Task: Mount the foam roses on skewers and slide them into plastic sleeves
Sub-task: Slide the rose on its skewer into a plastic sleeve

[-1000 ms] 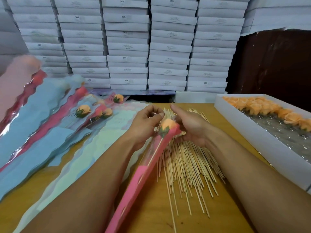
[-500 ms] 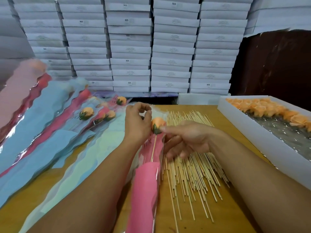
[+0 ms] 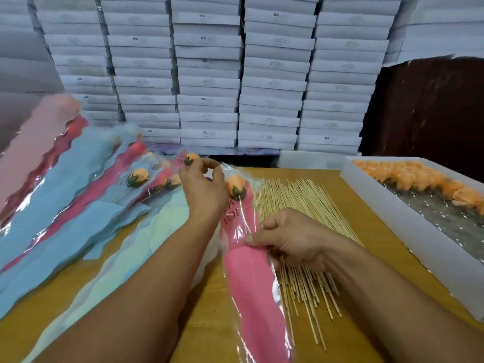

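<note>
The right hand (image 3: 288,239) has slid down and now pinches the middle of the pink sleeve (image 3: 251,279). The left hand (image 3: 203,189) pinches its clear top edge. The peach rose (image 3: 235,186) now sits deep inside, so this one looks nearly done.

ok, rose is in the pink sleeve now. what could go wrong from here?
1. The left hand pinches the clear top edge of the pink sleeve right beside the rose; a hard tug could tear the film or crush the petals.
2. The right hand grips the sleeve directly over the loose skewers; it could snag and scatter them.
3. The sleeve's lower end overhangs the table edge, so it may slide off if released.
</note>
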`<state>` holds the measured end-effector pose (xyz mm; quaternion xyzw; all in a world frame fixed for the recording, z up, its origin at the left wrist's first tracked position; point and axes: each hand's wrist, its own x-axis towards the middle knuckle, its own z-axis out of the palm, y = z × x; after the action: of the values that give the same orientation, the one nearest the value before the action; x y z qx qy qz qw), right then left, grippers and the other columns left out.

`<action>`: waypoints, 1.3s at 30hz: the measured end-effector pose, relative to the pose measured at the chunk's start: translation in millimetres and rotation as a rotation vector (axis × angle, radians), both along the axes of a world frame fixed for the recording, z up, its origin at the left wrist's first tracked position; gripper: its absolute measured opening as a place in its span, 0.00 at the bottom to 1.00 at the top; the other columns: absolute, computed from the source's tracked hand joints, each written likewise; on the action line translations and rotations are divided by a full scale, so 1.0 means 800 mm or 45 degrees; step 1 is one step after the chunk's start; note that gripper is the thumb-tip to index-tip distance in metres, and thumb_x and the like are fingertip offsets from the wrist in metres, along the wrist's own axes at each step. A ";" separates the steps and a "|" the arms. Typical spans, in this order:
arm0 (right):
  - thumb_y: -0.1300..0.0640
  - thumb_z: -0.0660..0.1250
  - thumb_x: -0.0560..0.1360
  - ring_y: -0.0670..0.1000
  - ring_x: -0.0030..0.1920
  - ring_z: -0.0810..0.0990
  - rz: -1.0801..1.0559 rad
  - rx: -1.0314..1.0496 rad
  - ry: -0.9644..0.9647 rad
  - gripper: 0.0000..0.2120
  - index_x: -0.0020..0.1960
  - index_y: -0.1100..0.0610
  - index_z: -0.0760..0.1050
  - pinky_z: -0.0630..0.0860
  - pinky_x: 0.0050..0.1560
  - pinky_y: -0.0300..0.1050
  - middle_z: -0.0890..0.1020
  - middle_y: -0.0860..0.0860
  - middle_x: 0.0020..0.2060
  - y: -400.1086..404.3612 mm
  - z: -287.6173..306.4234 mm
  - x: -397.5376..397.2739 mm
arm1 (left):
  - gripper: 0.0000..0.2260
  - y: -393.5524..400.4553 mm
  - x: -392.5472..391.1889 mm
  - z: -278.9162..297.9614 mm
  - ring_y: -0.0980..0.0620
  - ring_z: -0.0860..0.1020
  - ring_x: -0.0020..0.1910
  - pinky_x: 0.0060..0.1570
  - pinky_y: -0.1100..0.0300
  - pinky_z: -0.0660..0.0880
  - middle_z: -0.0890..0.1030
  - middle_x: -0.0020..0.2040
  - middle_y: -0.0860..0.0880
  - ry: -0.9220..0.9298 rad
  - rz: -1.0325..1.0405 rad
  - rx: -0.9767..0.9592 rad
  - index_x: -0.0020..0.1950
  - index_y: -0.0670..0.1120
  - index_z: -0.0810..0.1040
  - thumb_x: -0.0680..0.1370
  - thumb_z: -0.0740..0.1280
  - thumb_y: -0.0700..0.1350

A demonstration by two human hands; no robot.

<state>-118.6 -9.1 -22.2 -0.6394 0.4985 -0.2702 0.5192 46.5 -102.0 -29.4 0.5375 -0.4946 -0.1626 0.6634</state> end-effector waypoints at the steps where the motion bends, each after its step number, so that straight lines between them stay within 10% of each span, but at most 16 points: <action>1: 0.55 0.76 0.74 0.47 0.23 0.75 -0.008 -0.007 -0.011 0.12 0.33 0.56 0.81 0.59 0.24 0.40 0.80 0.54 0.27 0.001 0.000 -0.001 | 0.04 0.000 0.000 0.001 0.54 0.74 0.52 0.43 0.76 0.67 0.74 0.60 0.45 0.022 -0.010 0.012 0.47 0.50 0.78 0.79 0.66 0.41; 5: 0.59 0.75 0.74 0.44 0.21 0.72 -0.058 0.025 -0.121 0.17 0.27 0.53 0.82 0.59 0.18 0.36 0.79 0.49 0.25 0.000 0.002 -0.004 | 0.06 -0.002 0.006 0.014 0.50 0.76 0.52 0.53 0.57 0.76 0.73 0.64 0.43 0.147 -0.067 0.145 0.54 0.51 0.77 0.78 0.68 0.42; 11: 0.63 0.71 0.77 0.45 0.20 0.68 -0.192 0.020 -0.361 0.14 0.32 0.57 0.80 0.58 0.15 0.35 0.76 0.51 0.24 -0.008 0.004 -0.014 | 0.18 -0.003 0.002 0.060 0.50 0.73 0.45 0.37 0.60 0.69 0.68 0.67 0.42 0.004 -0.166 0.455 0.65 0.45 0.70 0.77 0.70 0.44; 16: 0.63 0.70 0.77 0.47 0.23 0.69 -0.268 0.005 -0.393 0.14 0.33 0.58 0.80 0.59 0.16 0.36 0.76 0.53 0.26 -0.014 -0.001 -0.016 | 0.10 -0.005 0.001 0.071 0.51 0.69 0.33 0.29 0.59 0.64 0.73 0.40 0.46 -0.721 -0.298 0.698 0.46 0.42 0.74 0.78 0.67 0.48; 20: 0.62 0.69 0.78 0.45 0.22 0.69 -0.316 -0.033 -0.380 0.13 0.35 0.58 0.80 0.57 0.17 0.36 0.76 0.52 0.25 -0.017 -0.003 -0.018 | 0.15 0.002 0.002 0.079 0.42 0.76 0.49 0.44 0.52 0.72 0.76 0.52 0.43 -1.570 -0.189 0.463 0.54 0.43 0.73 0.81 0.61 0.56; 23: 0.61 0.69 0.78 0.45 0.21 0.69 -0.342 -0.062 -0.384 0.09 0.40 0.61 0.81 0.58 0.17 0.36 0.76 0.52 0.25 -0.020 -0.005 -0.018 | 0.20 0.017 0.004 0.084 0.42 0.77 0.45 0.39 0.53 0.70 0.76 0.41 0.47 -1.722 -0.185 0.374 0.46 0.43 0.74 0.83 0.57 0.59; 25: 0.60 0.69 0.78 0.45 0.21 0.70 -0.366 -0.080 -0.405 0.07 0.43 0.63 0.80 0.59 0.17 0.35 0.76 0.53 0.25 -0.022 -0.005 -0.020 | 0.26 0.031 0.001 0.083 0.45 0.77 0.35 0.33 0.56 0.70 0.77 0.34 0.45 -1.576 -0.348 0.539 0.37 0.41 0.73 0.83 0.57 0.61; 33: 0.61 0.70 0.78 0.46 0.24 0.70 -0.407 -0.061 -0.580 0.06 0.45 0.63 0.79 0.63 0.19 0.34 0.76 0.53 0.28 -0.027 -0.007 -0.020 | 0.14 0.085 -0.006 0.033 0.47 0.81 0.38 0.35 0.59 0.78 0.82 0.46 0.40 0.085 -0.973 0.889 0.58 0.35 0.77 0.75 0.74 0.38; 39: 0.52 0.72 0.72 0.46 0.26 0.72 -0.303 -0.047 -0.638 0.11 0.44 0.61 0.81 0.66 0.20 0.35 0.78 0.53 0.31 -0.026 -0.011 -0.019 | 0.17 0.100 -0.002 0.028 0.43 0.83 0.45 0.39 0.55 0.81 0.84 0.51 0.39 0.415 -0.985 0.819 0.61 0.35 0.77 0.73 0.72 0.30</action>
<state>-133.7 -30.3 -31.3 -0.4988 0.4212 -0.4881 0.5793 45.2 -22.2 -7.3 0.4597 -0.4724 -0.6205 0.4248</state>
